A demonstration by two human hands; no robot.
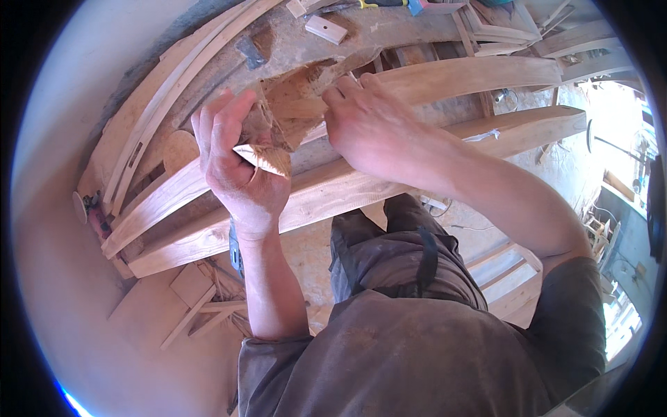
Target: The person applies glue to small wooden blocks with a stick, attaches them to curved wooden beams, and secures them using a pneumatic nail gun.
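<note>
My left hand (243, 163) is raised over the bench with its fingers closed around a brown piece with a pale, ragged end (267, 160). It looks like a wood offcut, though its kind is not certain. Just right of it, my right hand (365, 115) is closed, fingers curled and knuckles up. Whatever it pinches, if anything, is hidden. Below both hands runs a long curved wooden beam (326, 201). Behind my right hand lies another curved beam (479, 75). A crumpled white scrap (484, 135) rests on the nearer beam.
Small wood block (326, 29) and dark metal piece (250, 52) lie on the dusty bench top. A red power tool (97, 219) stands at the left wall. Offcuts (201, 302) are heaped on the floor at lower left. Wooden frames (497, 28) stand at the far right.
</note>
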